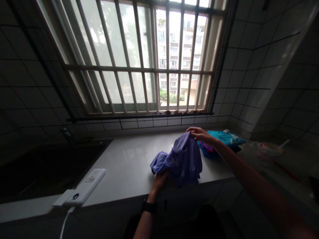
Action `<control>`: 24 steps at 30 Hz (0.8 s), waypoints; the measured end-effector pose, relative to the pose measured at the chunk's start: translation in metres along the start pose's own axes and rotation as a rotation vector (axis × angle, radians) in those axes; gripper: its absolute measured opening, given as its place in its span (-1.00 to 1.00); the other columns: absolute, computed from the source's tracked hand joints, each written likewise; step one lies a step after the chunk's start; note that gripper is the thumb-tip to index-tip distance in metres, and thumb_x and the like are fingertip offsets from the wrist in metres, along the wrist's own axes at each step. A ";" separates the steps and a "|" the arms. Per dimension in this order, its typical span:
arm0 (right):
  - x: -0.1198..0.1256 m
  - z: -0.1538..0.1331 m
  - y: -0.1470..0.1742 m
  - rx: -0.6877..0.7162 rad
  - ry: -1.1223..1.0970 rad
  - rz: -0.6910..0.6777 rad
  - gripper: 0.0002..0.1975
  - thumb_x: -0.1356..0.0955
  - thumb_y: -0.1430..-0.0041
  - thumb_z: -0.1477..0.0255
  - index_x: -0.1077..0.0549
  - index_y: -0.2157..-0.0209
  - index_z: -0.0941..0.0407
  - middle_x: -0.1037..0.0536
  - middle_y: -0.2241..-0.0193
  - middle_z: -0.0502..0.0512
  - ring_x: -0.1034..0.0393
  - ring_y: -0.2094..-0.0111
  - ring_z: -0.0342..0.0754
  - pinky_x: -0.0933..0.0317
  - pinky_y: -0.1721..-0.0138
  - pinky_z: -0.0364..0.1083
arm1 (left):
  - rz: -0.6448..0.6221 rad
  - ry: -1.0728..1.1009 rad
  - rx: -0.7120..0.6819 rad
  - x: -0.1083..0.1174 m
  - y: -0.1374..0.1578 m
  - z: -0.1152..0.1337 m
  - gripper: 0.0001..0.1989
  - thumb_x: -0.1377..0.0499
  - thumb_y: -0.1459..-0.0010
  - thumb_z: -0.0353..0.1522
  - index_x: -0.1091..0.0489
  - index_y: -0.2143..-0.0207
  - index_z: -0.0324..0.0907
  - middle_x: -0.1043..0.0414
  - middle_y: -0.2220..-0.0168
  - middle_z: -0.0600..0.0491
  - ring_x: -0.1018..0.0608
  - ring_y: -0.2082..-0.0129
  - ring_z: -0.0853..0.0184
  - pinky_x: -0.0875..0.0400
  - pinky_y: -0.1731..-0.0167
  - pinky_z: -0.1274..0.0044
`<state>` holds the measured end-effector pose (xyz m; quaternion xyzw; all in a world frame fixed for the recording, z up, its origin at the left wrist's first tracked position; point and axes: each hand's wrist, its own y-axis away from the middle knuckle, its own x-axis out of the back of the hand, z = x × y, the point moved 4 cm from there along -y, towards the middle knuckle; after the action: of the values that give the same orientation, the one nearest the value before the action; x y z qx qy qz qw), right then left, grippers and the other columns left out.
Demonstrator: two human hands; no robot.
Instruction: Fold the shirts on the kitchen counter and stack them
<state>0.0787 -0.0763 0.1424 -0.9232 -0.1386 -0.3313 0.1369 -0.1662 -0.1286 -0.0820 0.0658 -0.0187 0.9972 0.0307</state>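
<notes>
A purple garment (185,159) with small white print hangs bunched and loosely draped over the front part of the counter. My right hand (198,133) pinches its top edge and holds it raised. Underneath its lower left part is my left hand (160,181), closed on the fabric, with most of its fingers hidden by the cloth. A black band circles my left wrist. Just behind my right forearm lies a pile of folded cloth items (225,137), teal with white print on top, dark blue and magenta below.
A white power strip-like device (87,186) with a cable lies at the counter's (124,166) front left, beside a dark sink (50,162) with a tap (68,136). Plastic-wrapped items (270,149) sit at the far right. A barred window (149,69) rises behind.
</notes>
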 end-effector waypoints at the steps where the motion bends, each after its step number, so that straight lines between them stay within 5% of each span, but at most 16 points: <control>1: 0.005 0.009 0.000 -0.032 0.014 0.129 -0.68 -0.19 -0.33 0.37 -0.42 -0.01 0.14 -0.57 0.29 0.10 -0.47 0.32 -0.04 -0.34 0.30 -0.12 | 0.017 -0.013 0.013 0.001 -0.001 -0.002 -0.46 -0.25 -0.10 -0.09 -0.43 -0.08 -0.14 -0.50 -0.13 -0.15 -0.45 -0.21 -0.05 -0.35 -0.17 0.22; 4: -0.003 0.042 0.009 -0.152 0.250 0.331 -0.69 -0.24 -0.28 0.43 -0.41 -0.02 0.15 -0.57 0.12 0.24 -0.46 0.11 0.07 -0.33 0.10 -0.04 | 0.065 -0.028 -0.029 0.003 -0.001 0.001 -0.43 -0.24 -0.12 -0.08 -0.37 -0.14 -0.10 -0.44 -0.19 -0.13 -0.41 -0.25 -0.02 -0.32 -0.19 0.24; 9: -0.075 0.084 0.041 -0.132 0.394 -0.110 -0.47 -0.35 -0.20 0.44 -0.34 -0.21 0.18 -0.46 -0.13 0.32 -0.36 -0.14 0.13 -0.21 -0.15 -0.01 | 0.001 -0.003 -0.128 -0.003 0.004 0.016 -0.45 -0.18 -0.18 -0.07 -0.35 -0.15 -0.15 -0.43 -0.20 -0.14 -0.38 -0.27 0.04 -0.26 -0.24 0.28; 12: -0.107 0.088 0.054 -0.105 0.383 -0.226 -0.33 -0.33 -0.25 0.33 -0.16 -0.35 0.17 -0.39 -0.21 0.36 -0.32 -0.20 0.16 -0.17 -0.19 0.05 | -0.023 0.038 -0.171 -0.005 0.004 0.020 -0.41 -0.19 -0.17 -0.09 -0.30 -0.19 -0.14 -0.43 -0.20 -0.13 -0.38 -0.27 0.06 -0.27 -0.24 0.26; 15: -0.129 0.083 0.058 -0.112 0.427 -0.277 -0.27 -0.35 -0.23 0.28 -0.12 -0.37 0.18 -0.50 -0.09 0.38 -0.44 -0.07 0.19 -0.25 -0.06 0.04 | -0.039 0.083 -0.181 -0.008 0.002 0.017 -0.36 -0.24 -0.13 -0.12 -0.25 -0.22 -0.13 -0.43 -0.18 -0.15 -0.44 -0.22 0.07 -0.32 -0.22 0.26; 18: -0.140 0.074 0.060 -0.114 0.498 -0.280 -0.53 -0.30 -0.22 0.44 -0.36 -0.18 0.13 -0.60 0.13 0.26 -0.51 0.14 0.13 -0.27 0.15 -0.03 | -0.084 0.124 -0.138 -0.011 0.002 0.010 -0.28 -0.28 -0.10 -0.15 -0.16 -0.27 -0.12 -0.48 -0.12 -0.16 -0.52 -0.14 0.08 -0.40 -0.15 0.25; 21: -0.132 0.059 0.064 -0.042 0.493 -0.197 -0.68 -0.26 -0.14 0.54 -0.46 0.08 0.08 -0.58 0.33 0.12 -0.47 0.32 0.05 -0.21 0.29 -0.08 | -0.056 0.094 -0.099 -0.009 0.001 0.006 -0.25 -0.24 -0.15 -0.14 -0.06 -0.32 -0.13 -0.48 -0.12 -0.16 -0.49 -0.18 0.06 -0.36 -0.19 0.21; 24: -0.105 0.051 0.072 0.042 0.303 0.009 -0.79 -0.24 -0.18 0.47 -0.41 0.16 0.04 -0.49 0.44 0.01 -0.39 0.43 -0.03 -0.20 0.34 -0.11 | 0.094 0.021 -0.094 0.001 -0.001 0.003 -0.30 -0.14 -0.23 -0.11 -0.06 -0.33 -0.18 -0.34 -0.25 -0.20 -0.27 -0.35 0.06 -0.11 -0.34 0.24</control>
<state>0.0547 -0.1427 0.0244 -0.8603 -0.1189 -0.4632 0.1768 -0.1663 -0.1280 -0.0786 0.0531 -0.0681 0.9962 -0.0130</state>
